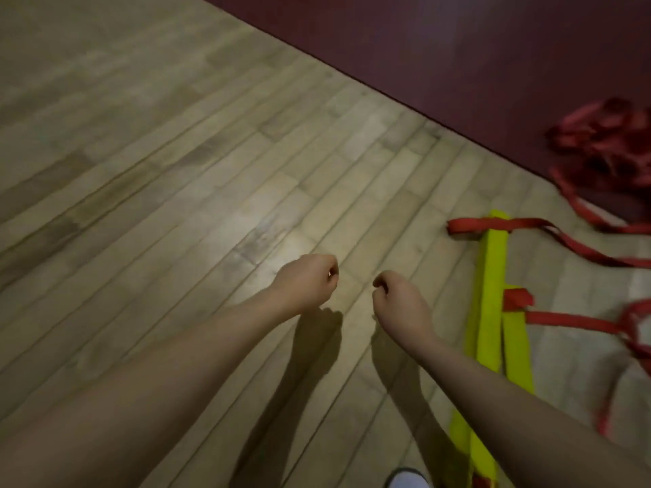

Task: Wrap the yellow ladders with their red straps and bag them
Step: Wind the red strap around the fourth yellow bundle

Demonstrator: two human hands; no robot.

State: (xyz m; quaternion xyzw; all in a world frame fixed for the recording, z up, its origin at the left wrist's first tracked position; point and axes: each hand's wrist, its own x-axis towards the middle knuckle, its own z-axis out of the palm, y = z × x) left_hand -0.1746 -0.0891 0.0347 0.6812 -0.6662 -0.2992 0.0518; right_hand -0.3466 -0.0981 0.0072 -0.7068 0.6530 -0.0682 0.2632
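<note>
Head view, looking down at a floor. One stack of flat yellow ladder rungs [493,311] lies right of centre, its long axis running from near to far; at least two yellow slats show side by side, and the near end passes behind the right forearm. Red fabric straps [570,241] cross the stack at two visible places: one at the far end, with a short tail to the left and a long run trailing right, and one at mid-length, leading right to a loose loop at the frame's right edge. A second, tangled heap of red strap [606,142] lies farther right, on the dark maroon mat [458,47], well apart from the stack. Motion blur hides finer detail of the straps.

Two bare hands hang above the floor, left of the stack and touching none of it. Left hand [306,280]: fingers curled into a loose fist, nothing held. Right hand [398,297]: likewise curled, nothing held, nearer the stack. A narrow gap separates the two.

Pale wooden plank floor [158,153] fills the left and centre of the frame, giving wide room to the left. Its far boundary is the mat's straight edge, running diagonally from top centre to the right. One white shoe tip [408,480] shows at the near edge.
</note>
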